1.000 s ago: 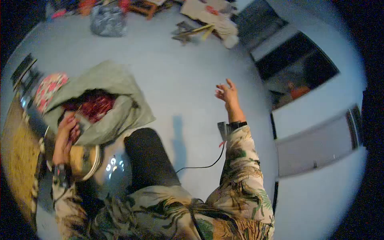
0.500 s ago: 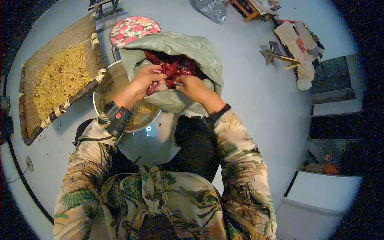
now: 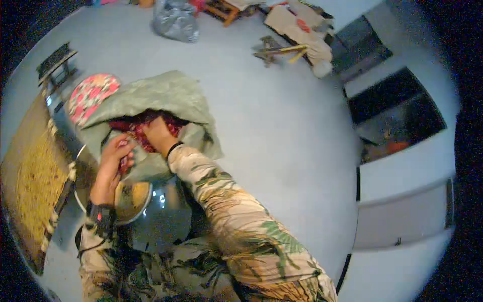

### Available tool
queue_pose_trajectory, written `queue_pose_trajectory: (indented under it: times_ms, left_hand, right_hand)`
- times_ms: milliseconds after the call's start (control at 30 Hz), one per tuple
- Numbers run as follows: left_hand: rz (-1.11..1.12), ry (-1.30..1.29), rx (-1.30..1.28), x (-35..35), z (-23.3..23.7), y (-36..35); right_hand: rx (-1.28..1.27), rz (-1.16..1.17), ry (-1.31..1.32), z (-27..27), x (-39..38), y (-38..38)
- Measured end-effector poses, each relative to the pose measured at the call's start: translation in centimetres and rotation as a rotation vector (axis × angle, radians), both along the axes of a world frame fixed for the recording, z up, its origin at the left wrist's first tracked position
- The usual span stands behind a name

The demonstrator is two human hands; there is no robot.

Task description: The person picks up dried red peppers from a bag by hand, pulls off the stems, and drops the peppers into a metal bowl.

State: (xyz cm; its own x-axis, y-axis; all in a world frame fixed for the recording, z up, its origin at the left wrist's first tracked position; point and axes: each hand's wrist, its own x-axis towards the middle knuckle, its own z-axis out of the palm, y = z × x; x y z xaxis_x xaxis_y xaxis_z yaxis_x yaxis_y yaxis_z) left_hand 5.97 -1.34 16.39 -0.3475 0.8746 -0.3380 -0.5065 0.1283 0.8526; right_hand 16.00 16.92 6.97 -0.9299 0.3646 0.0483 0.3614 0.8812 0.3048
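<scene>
A pale green woven sack [image 3: 161, 93] stands with its mouth folded open, dried red chili peppers [image 3: 121, 124] inside. My left hand [image 3: 116, 153] is closed around a few of the chilies at the sack's near left rim. Deep in the sack's mouth, my right hand [image 3: 160, 137] reaches among the peppers; its fingers are hidden there. Below the sack, partly covered by it and my left arm, is a wide white-rimmed basin [image 3: 149, 194] with yellowish bits in it.
On the left is a framed woven drying tray [image 3: 55, 151] spread with yellow grain-like pieces. A round floral-topped stool [image 3: 95, 93] stands behind the sack. Farther off are a dark bench [image 3: 55, 63], a grey plastic bag [image 3: 176, 22] and a small wooden stool [image 3: 271, 50]. White cabinets [image 3: 402, 221] line the right.
My right hand has moved away from my left and deeper into the sack. The left stays near the rim with chilies. The whole view has swung to the right.
</scene>
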Motion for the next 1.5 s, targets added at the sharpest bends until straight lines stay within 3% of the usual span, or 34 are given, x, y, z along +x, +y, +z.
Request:
queue_pose_trajectory:
  times_ms: [100,133,167,233,333,433,500,533,600,633,733,833,867,933,967,1000,1033,1067,1100,1133,1167,1233,1367,1433,1500]
  left_hand:
    - [0.029,-0.017,-0.026,0.0,-0.7,0.3]
    - [0.023,-0.018,-0.018,-0.1,-0.8,0.3]
    - [0.018,-0.019,-0.013,-0.2,-1.0,0.4]
    - [0.028,-0.05,-0.009,-0.1,-1.2,0.5]
    - [0.015,-0.078,0.0,-0.4,-2.1,0.6]
    - [0.098,-0.092,0.01,0.2,-1.9,1.0]
    - [0.084,-0.146,0.055,1.0,-0.9,1.7]
    - [0.022,-0.191,0.139,0.8,-1.3,2.0]
    - [-0.091,-0.203,0.249,0.7,-1.4,2.4]
    - [-0.074,-0.169,0.231,0.9,-0.7,2.3]
    - [-0.019,-0.082,0.186,2.2,0.5,1.9]
    - [0.118,0.041,0.172,1.5,-1.4,2.3]
    - [0.065,-0.072,0.229,1.6,-0.9,2.2]
    - [0.163,0.03,0.141,2.3,0.8,2.3]
    - [0.135,-0.029,0.219,1.6,-0.8,2.6]
    - [0.223,0.017,0.153,1.8,0.0,2.4]
    - [0.186,0.038,0.229,1.1,-1.1,2.6]
    - [0.207,0.048,0.197,1.8,1.5,1.9]
    - [0.202,0.088,0.225,0.9,-0.9,2.7]
    - [0.171,0.091,0.167,1.0,1.5,1.7]
    - [0.234,0.022,0.34,1.0,-0.2,2.7]
    - [0.226,0.054,0.343,1.1,0.0,2.7]
    - [0.268,0.183,0.36,1.4,0.0,2.9]
    - [0.257,0.215,0.392,1.1,-0.1,3.1]
    - [0.245,0.086,0.39,0.8,0.1,2.8]
  right_hand:
    - [-0.211,-0.037,0.025,4.9,1.8,-1.2]
    - [-0.279,-0.123,-0.082,3.4,1.2,-0.4]
    - [-0.328,-0.196,0.061,1.9,1.1,0.5]
    - [-0.373,-0.216,0.074,4.1,2.0,0.7]
    - [-0.461,-0.319,0.294,6.4,2.9,0.1]
    - [-1.235,-0.45,0.635,8.1,2.6,-1.0]
    - [-1.739,-0.449,0.679,11.5,2.9,-3.3]
    - [-1.852,-0.404,0.67,11.9,3.1,-4.2]
    - [-1.682,-0.428,0.68,11.4,3.1,-6.2]
    - [-1.551,-0.487,0.648,12.0,2.8,-7.1]
    - [-1.225,-0.369,0.651,12.8,3.2,-8.7]
    - [-0.928,-0.136,0.8,6.7,1.2,-8.5]
    - [-1.009,-0.155,0.75,7.4,1.0,-8.9]
    - [-1.199,-0.239,0.612,10.8,2.5,-8.2]
    - [-1.292,-0.306,0.511,12.1,2.6,-8.2]
    - [-1.187,-0.177,0.686,10.2,2.6,-8.0]
    - [-1.216,-0.15,0.649,10.2,2.8,-7.5]
    - [-1.252,-0.208,0.644,11.2,3.0,-7.6]
    - [-1.275,-0.273,0.641,12.2,3.2,-7.5]
    - [-1.368,-0.247,0.692,12.0,3.4,-7.3]
    - [-1.453,-0.231,0.748,11.3,3.4,-6.8]
    - [-1.35,-0.27,0.731,10.9,3.5,-6.2]
    - [-1.317,-0.126,0.818,10.1,3.4,-6.2]
    - [-1.435,-0.213,0.758,11.8,3.5,-6.8]
    - [-1.529,-0.225,0.758,11.8,3.5,-6.5]
